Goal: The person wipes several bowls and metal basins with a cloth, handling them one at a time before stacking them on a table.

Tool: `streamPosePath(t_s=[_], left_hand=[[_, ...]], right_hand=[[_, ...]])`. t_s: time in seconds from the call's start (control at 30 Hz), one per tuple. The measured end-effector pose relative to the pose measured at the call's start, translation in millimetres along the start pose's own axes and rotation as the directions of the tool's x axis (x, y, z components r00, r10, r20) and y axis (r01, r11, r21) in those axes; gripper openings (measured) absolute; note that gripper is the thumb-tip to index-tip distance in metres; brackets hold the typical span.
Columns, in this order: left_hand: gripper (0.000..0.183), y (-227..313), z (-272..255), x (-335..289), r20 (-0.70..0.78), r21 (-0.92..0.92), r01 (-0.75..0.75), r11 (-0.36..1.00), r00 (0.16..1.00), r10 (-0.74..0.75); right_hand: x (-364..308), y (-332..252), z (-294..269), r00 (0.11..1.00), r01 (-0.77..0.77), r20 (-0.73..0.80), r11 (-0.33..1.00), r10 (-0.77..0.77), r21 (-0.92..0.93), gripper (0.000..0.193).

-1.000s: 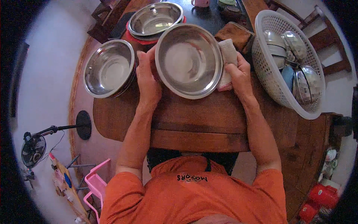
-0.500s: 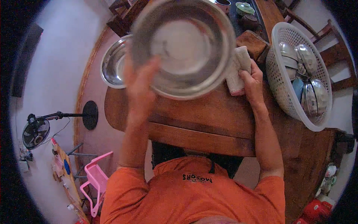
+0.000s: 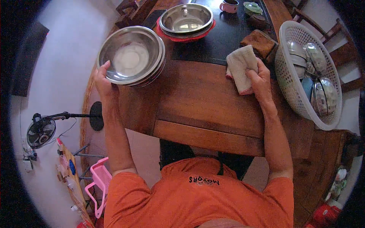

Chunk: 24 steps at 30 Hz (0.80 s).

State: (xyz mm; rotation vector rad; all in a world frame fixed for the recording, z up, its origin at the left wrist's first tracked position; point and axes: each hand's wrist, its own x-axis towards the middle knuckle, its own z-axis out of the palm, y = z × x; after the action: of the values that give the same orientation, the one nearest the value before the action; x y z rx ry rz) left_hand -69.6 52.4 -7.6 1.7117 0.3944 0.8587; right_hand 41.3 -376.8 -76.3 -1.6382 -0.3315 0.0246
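On the table's left side my left hand [image 3: 104, 80] grips the near-left rim of a shiny metal bowl [image 3: 131, 57]. That bowl tops a small stack, and other rims show beneath it. My right hand [image 3: 261, 81] pinches a folded cream cloth [image 3: 242, 68] with red edging above the table's right half. Farther back, more stacked metal bowls [image 3: 186, 19] sit on a red scalloped piece [image 3: 178, 39]. At the right leans a white perforated basket [image 3: 286, 72] holding several metal bowls [image 3: 315, 57], with the cloth hand just left of it.
A brown folded cloth [image 3: 260, 43] lies beside the basket on the wooden table [image 3: 201, 91]. Toward the back stand a pink mug [image 3: 229, 6] and a green-lidded dish [image 3: 252, 7]. A black fan [image 3: 41, 131] and a pink plastic frame [image 3: 99, 182] are off to the left.
The metal bowl has come down from in front of me onto the left stack, my left hand still on it. The bowls behind now show. My right hand keeps the cloth, now more spread.
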Motion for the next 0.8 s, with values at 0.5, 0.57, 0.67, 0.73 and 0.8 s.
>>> streamPosePath(t_s=[0.5,0.57,0.67,0.73,0.8], left_hand=[[0.055,-17.4,-19.4,-8.3,-0.084,0.086,-0.146,0.986,0.985,0.153],[0.053,9.6,-2.8,-19.8,-0.18,0.148,-0.363,0.92,0.905,0.386],[0.046,55.1,23.7,-27.7,-0.035,0.156,-0.588,0.793,0.799,0.6],[0.039,104.2,59.4,-45.3,0.348,0.139,-0.663,0.735,0.728,0.591],[0.042,126.9,110.5,-58.7,0.602,0.194,-0.789,0.583,0.566,0.564]], right_hand=[[1.7,2.4,3.9,0.999,0.045,0.014,0.999,-0.045,-0.008,0.035],[0.2,-3.5,5.6,0.999,0.015,0.035,0.999,-0.013,-0.037,0.036],[0.0,5.9,0.7,1.0,0.023,-0.002,0.997,-0.024,-0.079,0.036],[-0.2,3.4,-1.1,1.0,0.028,-0.004,0.997,-0.029,-0.07,0.036],[-1.2,-1.2,0.6,0.999,0.033,-0.017,0.998,-0.034,-0.051,0.036]])
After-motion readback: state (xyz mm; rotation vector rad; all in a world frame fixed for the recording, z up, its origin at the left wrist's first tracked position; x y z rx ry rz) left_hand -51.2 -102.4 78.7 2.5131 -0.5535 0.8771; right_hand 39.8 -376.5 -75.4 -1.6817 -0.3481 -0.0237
